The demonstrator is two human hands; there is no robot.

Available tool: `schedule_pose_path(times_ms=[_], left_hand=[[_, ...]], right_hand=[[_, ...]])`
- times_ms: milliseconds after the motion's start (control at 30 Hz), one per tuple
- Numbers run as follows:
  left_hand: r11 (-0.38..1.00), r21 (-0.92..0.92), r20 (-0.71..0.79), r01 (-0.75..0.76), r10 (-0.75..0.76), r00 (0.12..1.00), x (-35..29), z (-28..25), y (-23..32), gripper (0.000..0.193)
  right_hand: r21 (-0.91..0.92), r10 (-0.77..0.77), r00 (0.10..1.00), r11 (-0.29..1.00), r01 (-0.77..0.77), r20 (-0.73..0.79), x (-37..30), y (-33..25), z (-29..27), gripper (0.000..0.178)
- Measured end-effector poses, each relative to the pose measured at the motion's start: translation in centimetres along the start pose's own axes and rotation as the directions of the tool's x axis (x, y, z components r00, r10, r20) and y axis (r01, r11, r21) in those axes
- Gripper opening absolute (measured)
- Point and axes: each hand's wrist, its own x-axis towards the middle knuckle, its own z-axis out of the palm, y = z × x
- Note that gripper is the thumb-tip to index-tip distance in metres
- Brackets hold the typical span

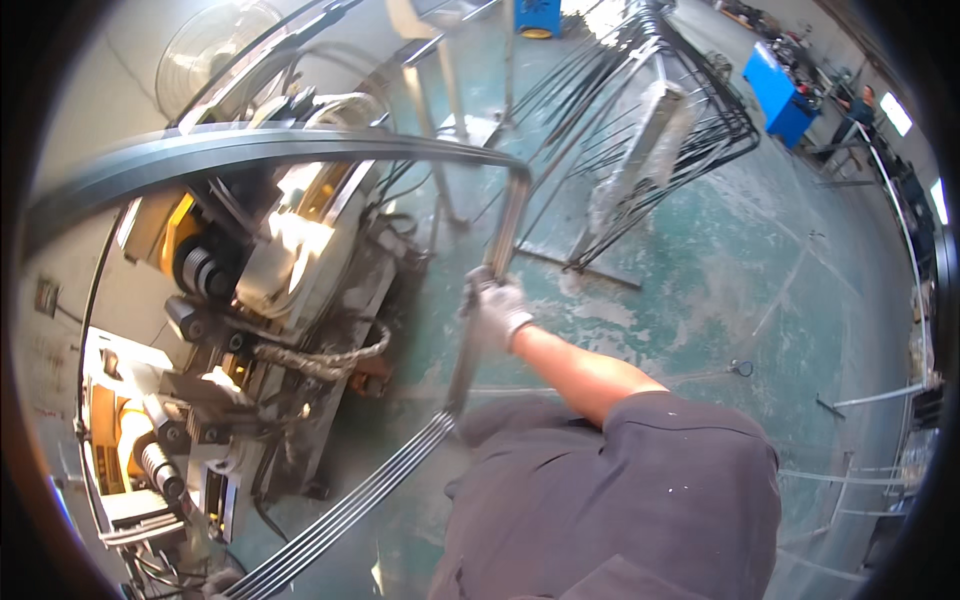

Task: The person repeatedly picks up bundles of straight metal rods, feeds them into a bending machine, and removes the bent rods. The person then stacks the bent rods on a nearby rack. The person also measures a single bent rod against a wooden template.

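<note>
Much green floor is spreading toward three o'clock, machinery bounding nine; the right hand is wrapping bent metal bars running twelve to seven; the left hand's grip I cannot tell.

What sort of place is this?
Likely a metalworking shop: bent metal bars in the gloved right hand, a bulky machine at left, and more dark bent rods gathered ahead.

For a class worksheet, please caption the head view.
A pale-gloved right hand grips bent grey metal bars beside yellow-white machinery over a worn green floor.
</note>
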Motion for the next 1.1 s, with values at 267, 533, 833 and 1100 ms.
schedule_pose_path(times_ms=[267, 533, 833, 1100], left_hand=[[0.799, -0.013, 0.383, 0.601, -0.551, 0.741, -23.3, 14.1, -28.5, 0.028], [0.115, -0.143, 0.413, 0.983, -0.895, 0.165, -40.8, 30.6, -39.2, 0.036], [0.471, 0.143, 0.614, 0.871, -0.732, 0.295, -48.9, 64.9, -26.0, 0.026], [0.98, 0.073, 0.883, 0.186, -0.15, 0.444, -47.9, 91.4, -12.7, 0.026]], right_hand=[[-0.479, -0.591, 0.802, 0.73, 0.487, -0.085, 4.9, -25.0, -22.8, 0.029], [-0.875, -0.741, 0.671, 0.311, 0.372, 0.022, 17.5, -42.9, -35.8, 0.029], [-0.992, -0.628, 0.77, -0.035, 0.118, 0.114, 36.0, -55.9, -44.0, 0.029], [-0.925, -0.629, 0.733, -0.379, 0.003, 0.26, 43.5, -64.6, -45.9, 0.029]])
